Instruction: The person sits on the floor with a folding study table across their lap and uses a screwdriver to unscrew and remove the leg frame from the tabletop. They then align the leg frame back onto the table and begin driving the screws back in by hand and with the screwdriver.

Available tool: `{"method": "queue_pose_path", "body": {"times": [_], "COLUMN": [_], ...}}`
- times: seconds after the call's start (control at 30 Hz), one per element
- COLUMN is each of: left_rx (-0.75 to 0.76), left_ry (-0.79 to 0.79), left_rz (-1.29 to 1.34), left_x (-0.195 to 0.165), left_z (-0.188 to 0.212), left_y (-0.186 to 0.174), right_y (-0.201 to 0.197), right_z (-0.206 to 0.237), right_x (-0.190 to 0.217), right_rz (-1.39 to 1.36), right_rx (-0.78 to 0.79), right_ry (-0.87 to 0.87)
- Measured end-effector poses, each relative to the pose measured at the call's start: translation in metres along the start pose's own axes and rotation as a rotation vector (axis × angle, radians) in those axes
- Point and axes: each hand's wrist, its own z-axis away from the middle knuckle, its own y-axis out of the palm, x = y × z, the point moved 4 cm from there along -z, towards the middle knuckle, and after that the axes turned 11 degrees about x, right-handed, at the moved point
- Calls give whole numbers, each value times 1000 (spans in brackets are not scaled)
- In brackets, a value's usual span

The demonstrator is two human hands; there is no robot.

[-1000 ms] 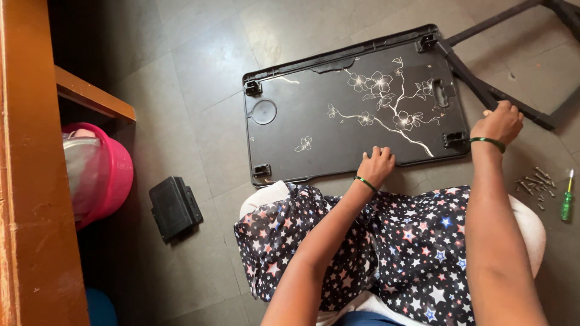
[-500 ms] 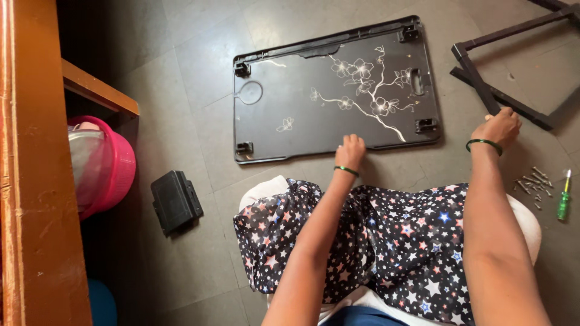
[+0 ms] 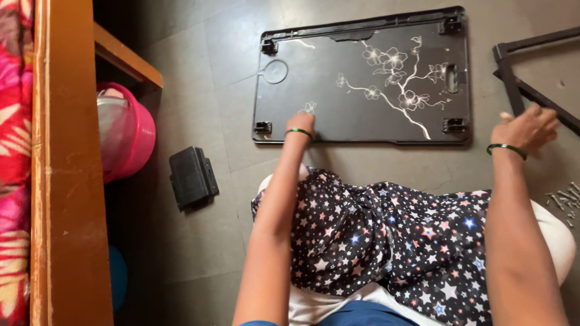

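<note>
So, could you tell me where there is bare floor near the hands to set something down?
Bare floor lies between the small black case and the black flowered panel, and above the case beside the pink tub. It is crowded on the right: the black frame by the right hand and the screws. The left hand rests on the panel.

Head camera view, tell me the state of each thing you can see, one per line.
Black panel: flat on the floor.
Left hand: resting on the panel's near edge.
Right hand: open, beside the black frame.
Screws: loose on the floor.
Pink tub: under the shelf.
</note>
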Motion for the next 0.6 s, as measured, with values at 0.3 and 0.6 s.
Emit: {"method": "queue_pose_path", "body": {"times": [0.3,0.6], "left_rx": [-241,-386], "left_ry": [-192,-41], "left_rz": [-86,95], "left_x": [106,151], "left_z": [34,25], "left_y": [-9,11], "right_y": [35,55], "right_z": [33,24], "right_x": [80,76], "right_rz": [-188,-218], "right_rx": [341,367], "right_ry": [-559,-516]}}
